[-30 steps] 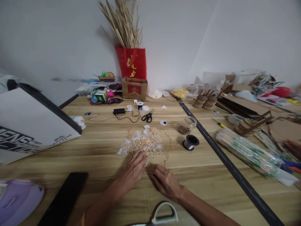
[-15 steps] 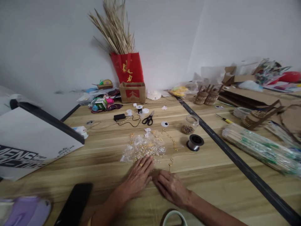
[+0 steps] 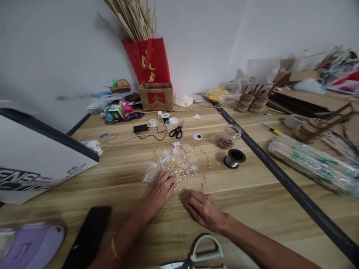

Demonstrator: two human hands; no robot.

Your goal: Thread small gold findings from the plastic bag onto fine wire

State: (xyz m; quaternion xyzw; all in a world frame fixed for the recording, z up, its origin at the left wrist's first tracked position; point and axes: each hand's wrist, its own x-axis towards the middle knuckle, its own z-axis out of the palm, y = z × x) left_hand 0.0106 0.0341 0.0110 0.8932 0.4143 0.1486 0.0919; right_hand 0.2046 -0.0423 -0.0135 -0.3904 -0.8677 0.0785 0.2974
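Observation:
My left hand [image 3: 161, 189] reaches over the near edge of a heap of small gold and clear jewelry findings [image 3: 179, 164]. Its fingers bend loosely downward, apart from the thumb, touching the pieces, with no held item visible. My right hand [image 3: 206, 210] rests on the wood to the right with fingers curled in; whatever they may pinch is hidden. Just beyond it lies a short gold chain piece [image 3: 204, 183], and farther off a longer gold chain [image 3: 206, 157]. Tiny gold bits [image 3: 166, 211] lie between my forearms. Scissors with pale green handles [image 3: 206, 256] lie nearest me.
A wire spool [image 3: 235, 158] and a jar of beads [image 3: 226, 142] stand right of the heap. Black scissors [image 3: 176, 130] and a black adapter [image 3: 140, 128] lie behind it. On the left are a phone [image 3: 88, 235] and white box [image 3: 47, 160]; wrapped sticks [image 3: 308, 164] lie right.
My left hand has drawn back and left, its flat fingers now bent, uncovering more findings. My right hand stays curled in nearly the same place. The view has tilted down, showing more of the pale-handled scissors.

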